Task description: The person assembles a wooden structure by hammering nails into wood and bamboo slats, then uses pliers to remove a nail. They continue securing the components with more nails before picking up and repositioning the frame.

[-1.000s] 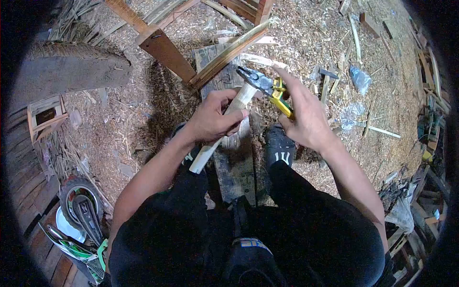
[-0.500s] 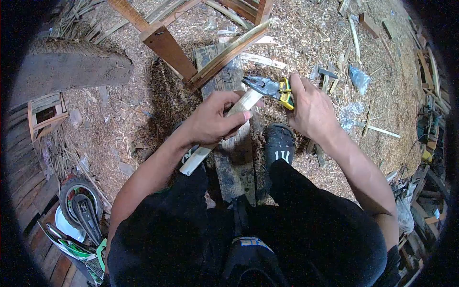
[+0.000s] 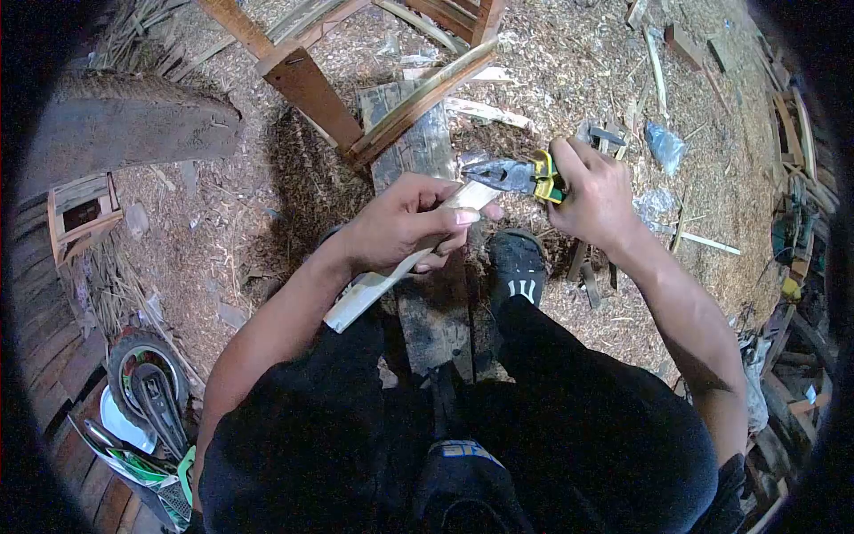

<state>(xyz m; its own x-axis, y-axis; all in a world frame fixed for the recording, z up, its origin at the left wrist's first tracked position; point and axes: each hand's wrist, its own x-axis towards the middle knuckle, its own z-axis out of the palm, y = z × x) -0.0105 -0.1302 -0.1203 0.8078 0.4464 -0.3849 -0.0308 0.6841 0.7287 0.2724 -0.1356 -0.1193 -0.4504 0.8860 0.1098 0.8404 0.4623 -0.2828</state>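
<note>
My left hand (image 3: 405, 218) is closed round a pale wooden strip (image 3: 378, 283), thumb along its upper face. The strip slants from near my left knee up to the far end by the tool. In my right hand (image 3: 594, 189) is a pair of pliers (image 3: 507, 174) with yellow and green-black handles, gripped in a fist. Its metal jaws point left and overlap the strip's far end. Beneath both hands runs a dark, worn wooden plank (image 3: 436, 307) between my feet.
A brown wooden frame (image 3: 311, 93) rests against the plank's far end. A hammer (image 3: 608, 136) and clear plastic bags (image 3: 664, 147) lie on the shaving-covered floor to the right. A thick timber (image 3: 142, 120) juts in at left, above a small motorcycle wheel (image 3: 147, 378).
The pliers and my right hand have shifted slightly right and down, with the jaws now more level. The strip has tilted a little in my left hand, its far end lower.
</note>
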